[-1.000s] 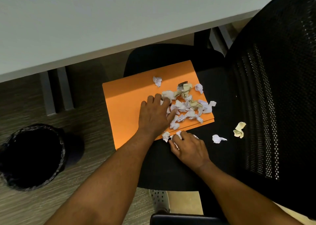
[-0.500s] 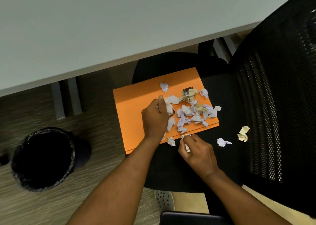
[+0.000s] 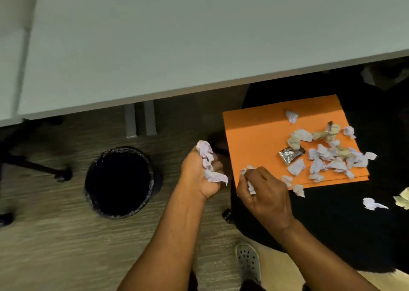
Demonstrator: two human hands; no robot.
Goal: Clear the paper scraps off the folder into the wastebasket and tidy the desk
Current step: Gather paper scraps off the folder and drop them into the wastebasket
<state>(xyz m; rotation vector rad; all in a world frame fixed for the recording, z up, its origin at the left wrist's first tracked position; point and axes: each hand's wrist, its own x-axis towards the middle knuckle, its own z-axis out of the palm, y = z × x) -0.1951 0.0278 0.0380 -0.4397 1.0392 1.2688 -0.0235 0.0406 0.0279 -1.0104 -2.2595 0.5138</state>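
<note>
An orange folder (image 3: 261,131) lies on a black chair seat (image 3: 332,224), with several crumpled paper scraps (image 3: 327,153) and a silver foil wrapper (image 3: 291,154) on its right half. My left hand (image 3: 200,175) is closed around a bunch of white scraps (image 3: 208,164), held over the floor between the folder and the black wastebasket (image 3: 119,182). My right hand (image 3: 263,191) pinches a few small scraps (image 3: 249,175) at the folder's near left corner. Two loose scraps (image 3: 374,203) lie on the seat at the right.
A pale grey desk (image 3: 177,36) fills the upper part of the view, its legs (image 3: 139,120) behind the wastebasket. Another chair's base with castors (image 3: 62,173) stands at the left on the wood-look floor. A grey shoe (image 3: 247,262) shows below.
My left hand has lifted off the folder with a fistful of scraps and moved left toward the wastebasket. My right hand picked up scraps. The view shifted left.
</note>
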